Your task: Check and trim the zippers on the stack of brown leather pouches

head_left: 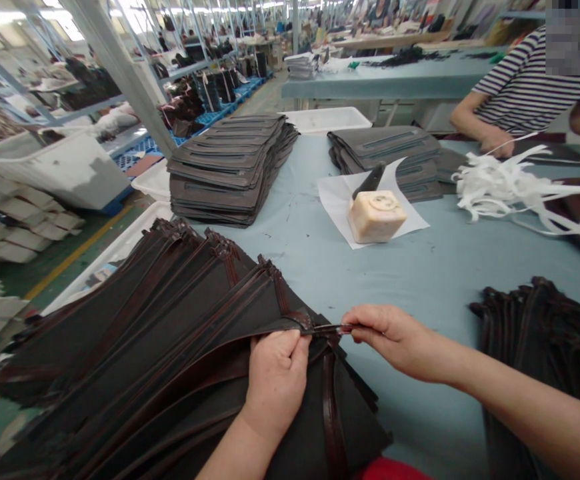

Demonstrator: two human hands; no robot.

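My left hand (277,373) is closed on the edge of a dark leather panel (220,363), thumb and fingers pinched together. This panel lies on top of a fanned stack of black panels (135,313) with brown trim. From the right, my right hand (395,340) comes to the same edge, its fingers closed round a thin metal tool (327,328). The tool's slim tip lies along the panel's edge, just right of my left fingers. Whether it is snips or another kind of tool I cannot make out.
On the blue-green table (300,267) stand grey-brown pieces (220,173) in a pile and a yellowish block (377,217) on white paper. White strips (505,183) lie at right, near a person in a striped shirt (525,87). More black panels (550,340) are at lower right.
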